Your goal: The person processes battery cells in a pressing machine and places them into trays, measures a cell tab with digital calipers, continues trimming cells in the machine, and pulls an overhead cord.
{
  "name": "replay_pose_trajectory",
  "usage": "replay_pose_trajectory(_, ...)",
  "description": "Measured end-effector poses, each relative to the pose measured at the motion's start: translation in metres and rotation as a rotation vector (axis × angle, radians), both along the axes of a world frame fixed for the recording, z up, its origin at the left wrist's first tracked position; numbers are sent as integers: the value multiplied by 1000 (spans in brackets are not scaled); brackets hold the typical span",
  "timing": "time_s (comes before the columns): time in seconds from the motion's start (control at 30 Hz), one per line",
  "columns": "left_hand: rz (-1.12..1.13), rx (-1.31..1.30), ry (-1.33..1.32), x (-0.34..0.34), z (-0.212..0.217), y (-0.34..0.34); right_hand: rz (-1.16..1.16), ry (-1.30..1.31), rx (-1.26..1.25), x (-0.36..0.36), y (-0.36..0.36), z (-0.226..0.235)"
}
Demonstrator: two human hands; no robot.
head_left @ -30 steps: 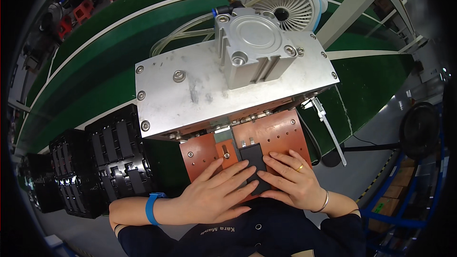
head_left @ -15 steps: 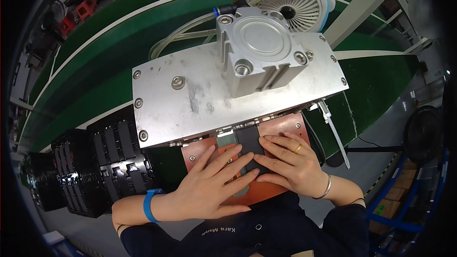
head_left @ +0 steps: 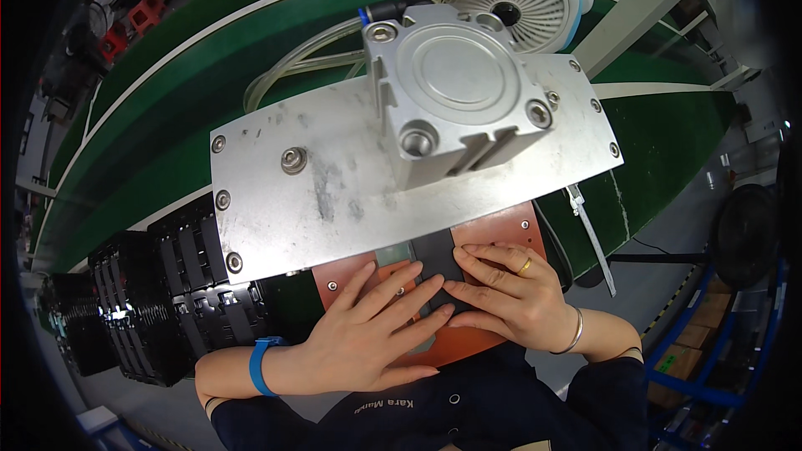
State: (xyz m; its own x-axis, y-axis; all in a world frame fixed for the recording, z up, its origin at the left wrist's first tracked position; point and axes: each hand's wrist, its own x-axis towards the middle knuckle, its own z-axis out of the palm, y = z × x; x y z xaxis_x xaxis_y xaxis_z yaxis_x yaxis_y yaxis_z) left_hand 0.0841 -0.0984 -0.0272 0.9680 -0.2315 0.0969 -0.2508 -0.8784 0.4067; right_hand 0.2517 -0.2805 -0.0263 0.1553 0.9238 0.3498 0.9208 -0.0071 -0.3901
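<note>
1. Head view: a steel press plate (head_left: 334, 192) with its air cylinder (head_left: 455, 88) overhangs the far part of the orange fixture (head_left: 501, 238).
2. Left hand (head_left: 368, 334) and right hand (head_left: 501, 296), fingers spread flat, press the dark panel (head_left: 434, 255) into the fixture (seating seems unfinished; pressing apparently remains).

Green conveyor belt (head_left: 167, 142) curving across the station; orange-brown fixture plate (head_left: 510, 230) at its near edge, bearing a dark flat part (head_left: 434, 252); stacked black trays (head_left: 159, 301) to the left.
</note>
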Motion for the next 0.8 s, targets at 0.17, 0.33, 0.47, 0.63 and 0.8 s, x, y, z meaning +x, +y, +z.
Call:
replay_pose_trajectory(0.17, -1, 10, -11, 1, 0, 0, -37, 136, -81, -8, -4, 7)
replay_pose_trajectory(0.33, 4, -28, -31, 0, -1, 2, -61, 488, -284, -23, -6, 29)
replay_pose_trajectory(0.47, -2, -64, -25, 1, 1, 2, -24, 1112, -195, -19, -5, 24)
replay_pose_trajectory(0.63, -11, -160, -119, -1, 1, 2, -267, 1608, -83, -4, 8, 31)
replay_pose_trajectory(0.8, 13, -230, -246, -4, -2, 0, -257, 1339, -198, 6, 18, 23)
